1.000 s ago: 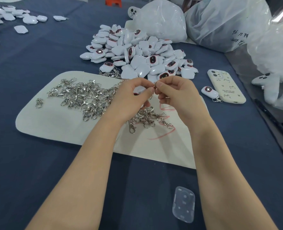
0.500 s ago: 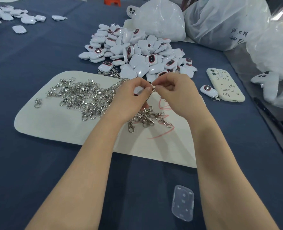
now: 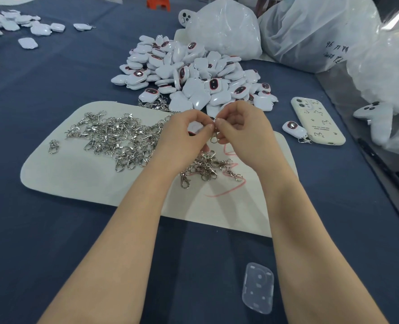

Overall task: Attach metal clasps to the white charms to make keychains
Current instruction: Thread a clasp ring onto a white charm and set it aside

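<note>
The right hand (image 3: 245,136) is turning at the wrist, so its curled fingers are facing the camera again after showing mostly knuckles 0.5 s ago. The ring of the metal clasp (image 3: 213,139) is coming into plainer view, hanging just below the 2 meeting thumb tips. The left hand (image 3: 184,139) is opening its curl slightly, and more of the white charm (image 3: 195,127) is showing inside it.

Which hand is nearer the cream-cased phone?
Right. The right hand, pinching a clasp, is just left of the phone; the left hand, holding a white charm, lies farther left again.
</note>
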The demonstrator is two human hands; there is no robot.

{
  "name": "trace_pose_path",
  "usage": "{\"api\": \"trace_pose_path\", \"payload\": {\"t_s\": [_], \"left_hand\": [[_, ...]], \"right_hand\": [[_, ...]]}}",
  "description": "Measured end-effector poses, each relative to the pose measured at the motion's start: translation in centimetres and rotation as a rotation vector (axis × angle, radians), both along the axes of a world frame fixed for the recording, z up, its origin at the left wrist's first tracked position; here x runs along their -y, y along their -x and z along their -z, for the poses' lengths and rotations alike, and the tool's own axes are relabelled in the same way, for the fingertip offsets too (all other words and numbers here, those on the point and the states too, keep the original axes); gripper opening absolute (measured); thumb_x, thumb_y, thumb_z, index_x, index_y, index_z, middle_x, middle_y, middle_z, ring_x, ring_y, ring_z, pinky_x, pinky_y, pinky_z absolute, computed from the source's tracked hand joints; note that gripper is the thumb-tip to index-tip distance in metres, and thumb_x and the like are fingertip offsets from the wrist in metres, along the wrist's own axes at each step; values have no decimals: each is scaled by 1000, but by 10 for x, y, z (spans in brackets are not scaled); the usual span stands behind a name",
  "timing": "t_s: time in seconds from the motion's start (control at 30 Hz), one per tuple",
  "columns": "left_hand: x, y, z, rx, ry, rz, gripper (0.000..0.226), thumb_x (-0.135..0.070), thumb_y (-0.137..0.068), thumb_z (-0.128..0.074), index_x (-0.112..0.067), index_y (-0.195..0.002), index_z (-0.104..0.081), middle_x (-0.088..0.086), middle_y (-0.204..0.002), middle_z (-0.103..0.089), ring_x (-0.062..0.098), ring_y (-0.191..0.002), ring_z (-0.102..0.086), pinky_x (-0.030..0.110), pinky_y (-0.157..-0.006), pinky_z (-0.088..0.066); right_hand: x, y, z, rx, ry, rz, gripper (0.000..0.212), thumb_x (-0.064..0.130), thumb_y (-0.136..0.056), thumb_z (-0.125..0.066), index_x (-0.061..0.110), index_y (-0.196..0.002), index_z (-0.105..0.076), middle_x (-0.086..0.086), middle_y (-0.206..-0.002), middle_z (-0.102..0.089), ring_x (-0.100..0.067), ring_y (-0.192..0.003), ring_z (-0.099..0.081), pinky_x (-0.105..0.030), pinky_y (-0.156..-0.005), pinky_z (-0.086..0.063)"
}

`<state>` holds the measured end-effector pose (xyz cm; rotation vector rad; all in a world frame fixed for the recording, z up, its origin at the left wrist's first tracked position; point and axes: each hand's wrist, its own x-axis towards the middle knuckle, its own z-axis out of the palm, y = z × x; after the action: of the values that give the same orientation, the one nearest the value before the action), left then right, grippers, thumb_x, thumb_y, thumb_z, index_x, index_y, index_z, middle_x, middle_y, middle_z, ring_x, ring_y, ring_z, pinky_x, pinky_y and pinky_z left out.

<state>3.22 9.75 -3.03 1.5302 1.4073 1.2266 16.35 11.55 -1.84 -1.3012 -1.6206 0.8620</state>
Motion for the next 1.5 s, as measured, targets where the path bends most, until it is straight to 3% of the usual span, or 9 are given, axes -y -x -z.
{"api": "trace_pose_path", "payload": {"t_s": [0.37,0.57,0.73,0.9,1.03,1.17,1.27,1.4,1.5], "left_hand": [[-2,0,3,0,-39,-29,17,-13,-84,-61,-25,-72,-59,-12,-47,-56,5,-45,-59,15,-46,-43],[-2,-2,5,-1,-71,-70,18,-16,-82,-62,-28,-69,-57,-12,-45,-57,8,-45,-58,13,-45,-40],[-1,-3,5,0,-102,-97,20,-15,-82,-62,-29,-69,-57,-9,-50,-58,10,-46,-58,18,-44,-42],[-1,-4,6,-44,-159,-115,17,-15,-82,-62,-27,-71,-57,-10,-53,-55,21,-47,-57,21,-43,-37],[-1,-4,7,-38,-182,-113,9,-13,-84,-60,-20,-78,-60,-10,-57,-54,5,-38,-45,17,-41,-34],[0,-3,5,-7,-180,-122,17,-12,-85,-60,-24,-74,-57,-11,-52,-54,2,-37,-47,15,-39,-34],[1,-4,4,20,-159,-114,21,-11,-85,-60,-27,-71,-57,-16,-47,-56,0,-41,-54,12,-41,-36],[1,-3,4,6,-155,-95,19,-11,-86,-60,-25,-74,-58,-13,-51,-57,0,-43,-57,13,-42,-38],[2,-4,5,-17,-159,-76,23,-12,-88,-60,-29,-73,-57,-11,-58,-57,-1,-44,-59,16,-44,-42]], "right_hand": [[2,-3,-1,102,-30,-64,20,7,-87,-59,22,-77,-53,0,-65,-67,-9,-56,-66,-22,-60,-55],[3,-3,-1,85,-6,-77,17,8,-87,-59,21,-79,-51,-4,-71,-68,-11,-61,-68,-37,-70,-59],[3,1,-2,77,-16,-15,17,7,-86,-61,20,-77,-54,-3,-68,-68,-10,-57,-67,-30,-68,-58],[2,3,-2,88,-15,13,16,8,-86,-61,19,-75,-56,-2,-65,-66,-8,-56,-66,-22,-63,-54],[4,3,-3,-16,38,-8,13,7,-85,-62,15,-76,-57,-2,-66,-65,-10,-58,-66,-23,-66,-53],[5,4,-5,-81,52,-43,13,5,-85,-62,13,-77,-55,-3,-67,-64,-9,-58,-64,-16,-59,-49],[5,4,-4,-56,26,-48,16,3,-85,-61,15,-77,-55,-2,-69,-64,-10,-60,-64,-18,-62,-50],[3,4,-2,25,-41,-25,21,4,-83,-62,21,-74,-53,-4,-74,-63,-25,-72,-66,-32,-69,-53],[2,3,1,83,-103,-9,21,5,-82,-61,23,-73,-52,0,-73,-61,-22,-68,-62,-27,-63,-50]]}}
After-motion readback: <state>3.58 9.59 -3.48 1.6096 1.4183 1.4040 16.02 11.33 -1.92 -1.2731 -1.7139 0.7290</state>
